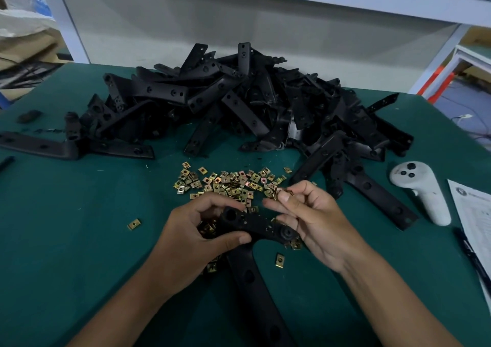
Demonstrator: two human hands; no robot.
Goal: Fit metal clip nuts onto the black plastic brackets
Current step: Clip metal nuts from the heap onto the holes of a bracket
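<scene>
Head view: I see both of my hands low over a green tabletop (79, 240).
Left hand (196, 229): curled around the wide end of a black bracket (255, 224), thumb under its near edge, fingers over the top.
Bracket: its long arm runs down toward me across the tabletop.
Right hand (305, 213): thumb and fingers pinch a clip nut (281, 192) just above the bracket's right end; the nut is partly hidden, so I cannot tell its tilt.
Loose nuts (228, 184): brass-coloured, scattered just beyond and under my hands.
Bracket pile (239, 102): heaped at the far side of the tabletop.
White controller (422, 192): lying right of the pile.
Printed sheet (473, 213): at the right edge.
</scene>
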